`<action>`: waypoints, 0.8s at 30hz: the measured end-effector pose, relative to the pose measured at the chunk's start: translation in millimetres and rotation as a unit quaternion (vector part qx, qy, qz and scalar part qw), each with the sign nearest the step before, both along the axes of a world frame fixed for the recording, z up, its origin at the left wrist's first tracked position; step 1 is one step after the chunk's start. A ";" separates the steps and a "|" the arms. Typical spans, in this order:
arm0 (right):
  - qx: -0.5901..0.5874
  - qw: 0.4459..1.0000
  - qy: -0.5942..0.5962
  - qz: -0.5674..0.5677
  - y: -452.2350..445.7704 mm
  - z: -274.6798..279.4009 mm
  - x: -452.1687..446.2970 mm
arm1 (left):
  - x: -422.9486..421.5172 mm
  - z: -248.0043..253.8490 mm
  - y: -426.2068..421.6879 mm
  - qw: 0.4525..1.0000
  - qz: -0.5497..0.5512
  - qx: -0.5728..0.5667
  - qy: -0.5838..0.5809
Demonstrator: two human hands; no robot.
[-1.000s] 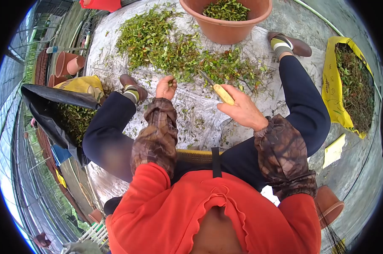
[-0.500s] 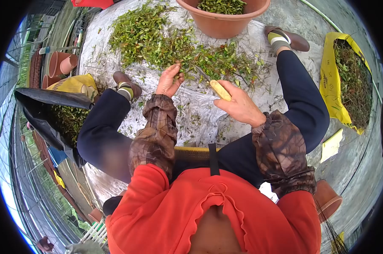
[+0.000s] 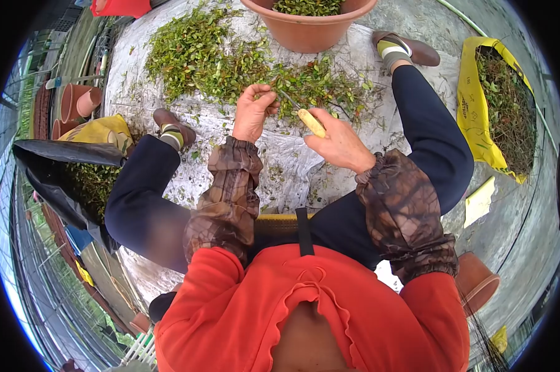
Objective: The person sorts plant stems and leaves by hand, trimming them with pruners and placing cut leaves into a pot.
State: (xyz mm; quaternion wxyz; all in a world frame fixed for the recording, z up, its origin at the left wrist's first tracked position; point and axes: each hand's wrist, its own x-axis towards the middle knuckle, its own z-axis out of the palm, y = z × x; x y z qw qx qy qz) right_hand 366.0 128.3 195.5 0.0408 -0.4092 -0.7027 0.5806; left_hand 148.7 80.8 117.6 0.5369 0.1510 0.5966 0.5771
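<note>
Red sweatshirt (image 3: 224, 316) with wavy-edged neckline (image 3: 285, 302). Pair of brown-and-black camouflage sleeve covers (image 3: 404, 208), branch-like pattern, loose fabric gathered at both ends. Dark navy trousers (image 3: 425, 124). Socks (image 3: 389, 53) banded yellow-green, white, grey. Brown low-cut shoes (image 3: 424, 53).

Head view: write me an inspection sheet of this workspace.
Surface: white sheet, dirty in patches.
Job's things: leaves heaped on sheet; tub holding more; yellow-handled tool.
Clutter: yellow bag of plant matter, right; black bag, left; pale scrap, right.
Hands: left hand curled near leaves, grip unclear; right hand grips tool.
Cables: no sure one; pale pipe or hose, top right.
Surroundings: pots, left; grey floor, right.
</note>
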 end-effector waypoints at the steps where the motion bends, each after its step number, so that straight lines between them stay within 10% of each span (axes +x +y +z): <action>1: 0.003 1.000 0.003 -0.006 -0.4 0.7 -0.6 | 3.0 2.2 0.7 1.000 -0.007 0.001 0.015; 17: -0.003 0.984 0.066 -0.168 7.3 -14.7 2.5 | -78.0 -64.6 -48.9 0.985 0.111 -0.133 -0.005; 21: -0.021 0.984 0.075 -0.160 3.7 -13.0 -1.9 | -47.1 -103.0 -57.0 0.933 -0.018 -0.139 0.332; 24: -0.058 0.981 0.088 -0.160 3.7 -13.8 -3.0 | -4.4 -100.4 -48.8 0.968 0.076 -0.209 0.115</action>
